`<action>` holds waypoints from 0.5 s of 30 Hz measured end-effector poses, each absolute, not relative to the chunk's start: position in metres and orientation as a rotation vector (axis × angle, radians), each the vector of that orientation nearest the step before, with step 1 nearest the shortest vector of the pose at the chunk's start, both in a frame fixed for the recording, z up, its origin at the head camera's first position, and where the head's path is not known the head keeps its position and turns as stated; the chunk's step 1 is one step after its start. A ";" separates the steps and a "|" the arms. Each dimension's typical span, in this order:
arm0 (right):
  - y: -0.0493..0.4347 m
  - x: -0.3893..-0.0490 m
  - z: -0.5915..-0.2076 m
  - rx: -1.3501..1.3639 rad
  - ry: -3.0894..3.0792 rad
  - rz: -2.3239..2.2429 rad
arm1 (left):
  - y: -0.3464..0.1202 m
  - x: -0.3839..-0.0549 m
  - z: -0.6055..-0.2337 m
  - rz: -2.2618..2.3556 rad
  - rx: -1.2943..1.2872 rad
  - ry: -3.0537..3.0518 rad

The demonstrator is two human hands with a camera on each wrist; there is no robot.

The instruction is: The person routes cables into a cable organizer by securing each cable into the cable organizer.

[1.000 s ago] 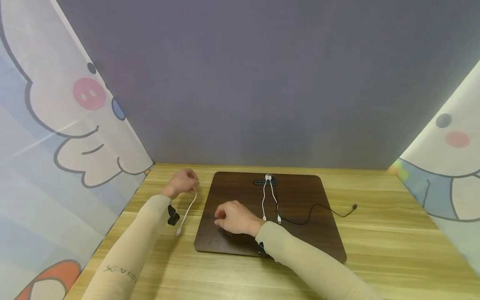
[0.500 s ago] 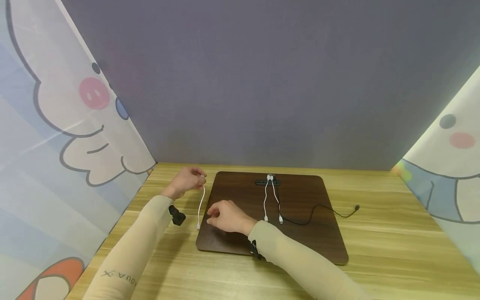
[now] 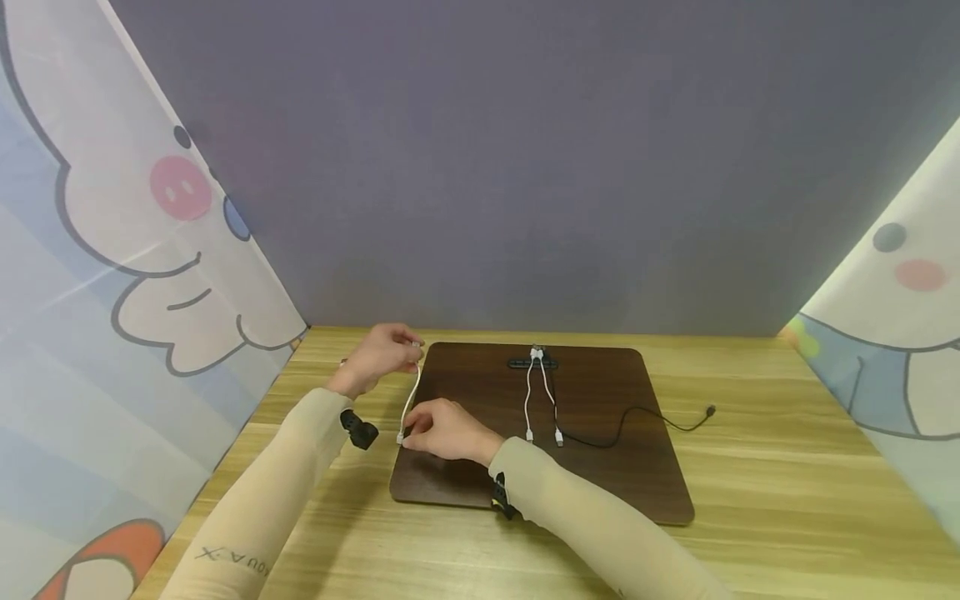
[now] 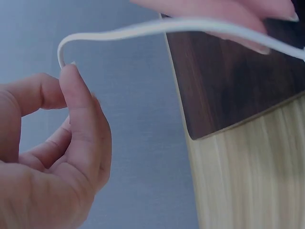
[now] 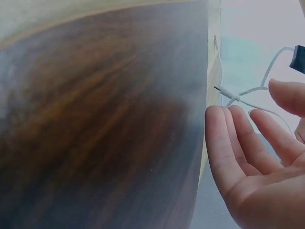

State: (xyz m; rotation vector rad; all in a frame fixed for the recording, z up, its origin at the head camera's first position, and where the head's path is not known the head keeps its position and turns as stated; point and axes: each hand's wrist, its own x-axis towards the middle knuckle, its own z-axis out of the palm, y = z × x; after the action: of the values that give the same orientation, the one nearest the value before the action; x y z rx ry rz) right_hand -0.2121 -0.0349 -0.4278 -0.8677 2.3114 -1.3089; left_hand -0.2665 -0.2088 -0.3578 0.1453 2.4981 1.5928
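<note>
A short white USB cable (image 3: 412,398) hangs from my left hand (image 3: 381,354), just off the board's left edge. My left thumb and fingers pinch it near its upper end; in the left wrist view the cable (image 4: 143,29) bends out of that left hand (image 4: 71,143) toward the right. My right hand (image 3: 448,431) hovers over the board's left side, its fingertips right at the cable's lower plug (image 3: 401,438). In the right wrist view a gap separates the thumb (image 5: 288,97) from the fingers, and a white plug (image 5: 228,93) shows beyond them.
A dark brown board (image 3: 480,487) lies on the wooden table (image 3: 360,533). Near its back edge sits a black cable holder (image 3: 517,364) with two white cables (image 3: 528,400) running forward. A black cable (image 3: 621,425) trails right past the board. A grey panel (image 3: 525,208) stands behind.
My left hand has moved right, bringing the hanging white cable to the board's left edge. My right hand has shifted left to the cable's lower plug.
</note>
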 end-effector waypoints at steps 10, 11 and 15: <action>-0.028 -0.210 -0.431 -0.787 2.295 -1.394 | -0.199 -0.270 -0.358 1.691 0.167 2.446; -0.026 -0.209 -0.430 -0.752 2.274 -1.421 | -0.198 -0.270 -0.358 1.702 0.172 2.443; -0.019 -0.206 -0.426 -0.657 2.249 -1.480 | -0.193 -0.272 -0.359 1.722 0.191 2.439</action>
State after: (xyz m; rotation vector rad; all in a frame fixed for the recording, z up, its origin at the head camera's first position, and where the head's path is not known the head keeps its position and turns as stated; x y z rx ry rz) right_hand -0.2058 -0.0186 -0.4264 -0.6567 2.2486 -1.4796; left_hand -0.2722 -0.1935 -0.3589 0.1915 2.4393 1.7220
